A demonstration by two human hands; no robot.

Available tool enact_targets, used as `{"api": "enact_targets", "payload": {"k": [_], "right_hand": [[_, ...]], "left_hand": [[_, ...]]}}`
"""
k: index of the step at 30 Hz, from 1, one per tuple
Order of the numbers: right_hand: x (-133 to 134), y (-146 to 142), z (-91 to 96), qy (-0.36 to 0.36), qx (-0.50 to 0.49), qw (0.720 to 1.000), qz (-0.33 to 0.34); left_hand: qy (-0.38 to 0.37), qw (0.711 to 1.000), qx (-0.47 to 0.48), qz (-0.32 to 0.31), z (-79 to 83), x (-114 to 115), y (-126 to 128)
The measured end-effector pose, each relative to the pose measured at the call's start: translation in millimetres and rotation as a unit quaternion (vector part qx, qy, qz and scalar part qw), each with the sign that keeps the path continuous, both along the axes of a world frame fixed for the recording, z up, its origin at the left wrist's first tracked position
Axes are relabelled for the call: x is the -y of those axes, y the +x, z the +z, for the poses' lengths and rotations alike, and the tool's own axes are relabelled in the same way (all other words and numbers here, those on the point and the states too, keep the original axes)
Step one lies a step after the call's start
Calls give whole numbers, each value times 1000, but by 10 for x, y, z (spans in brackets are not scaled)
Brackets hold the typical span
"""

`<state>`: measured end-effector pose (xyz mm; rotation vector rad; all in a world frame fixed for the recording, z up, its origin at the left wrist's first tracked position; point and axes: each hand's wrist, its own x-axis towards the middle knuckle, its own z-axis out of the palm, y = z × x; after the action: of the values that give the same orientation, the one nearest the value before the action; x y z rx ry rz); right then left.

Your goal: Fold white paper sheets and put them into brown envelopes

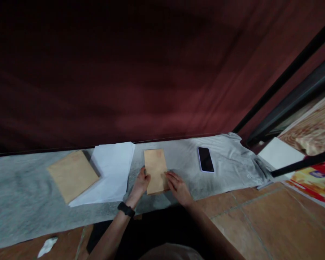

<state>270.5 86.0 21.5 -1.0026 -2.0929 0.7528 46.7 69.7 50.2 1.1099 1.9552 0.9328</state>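
Note:
A small brown envelope [155,167] lies flat on the grey cloth [21,195], straight ahead of me. My left hand [141,183], with a black watch on the wrist, curls around the envelope's lower left edge. My right hand [178,187] rests with its fingers flat on the lower right corner. To the left lies a stack of white paper sheets [111,169], and a stack of brown envelopes [72,175] partly overlaps it.
A black phone [206,159] lies face up on the cloth to the right. A dark red curtain [124,72] hangs behind. Tiled floor [260,216] runs in front, with a crumpled white scrap [47,246] at lower left. White paper [280,153] and colourful print [318,182] lie far right.

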Motion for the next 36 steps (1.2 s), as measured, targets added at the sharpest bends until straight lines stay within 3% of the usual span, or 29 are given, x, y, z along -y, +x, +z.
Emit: {"api": "enact_targets", "payload": {"k": [2, 4, 8, 13, 16, 21, 26, 31, 36], "right_hand": [[47, -37, -16, 50, 70, 996, 29], [84, -70, -25, 74, 111, 991, 28], [109, -110, -18, 88, 127, 988, 10], [106, -120, 28, 95, 125, 988, 9], [109, -117, 90, 93, 127, 987, 12], [117, -129, 145, 92, 139, 986, 27], [108, -107, -2, 114, 130, 985, 15], [1, -64, -111, 71, 78, 994, 10], [-301, -369, -35, 81, 106, 987, 88]], "left_hand": [[2, 998, -54, 26, -7, 36, 15], [60, 993, -93, 46, -30, 34, 80], [218, 969, -110, -37, -131, -244, 298], [201, 962, -130, -131, -256, -834, 397], [206, 955, -139, -159, -314, -956, 340], [200, 939, -184, -211, -366, -695, 283], [186, 933, -199, -235, -315, -253, 299], [191, 937, -172, -235, -269, 138, 296], [205, 925, -165, -274, -327, 440, 242]]}}
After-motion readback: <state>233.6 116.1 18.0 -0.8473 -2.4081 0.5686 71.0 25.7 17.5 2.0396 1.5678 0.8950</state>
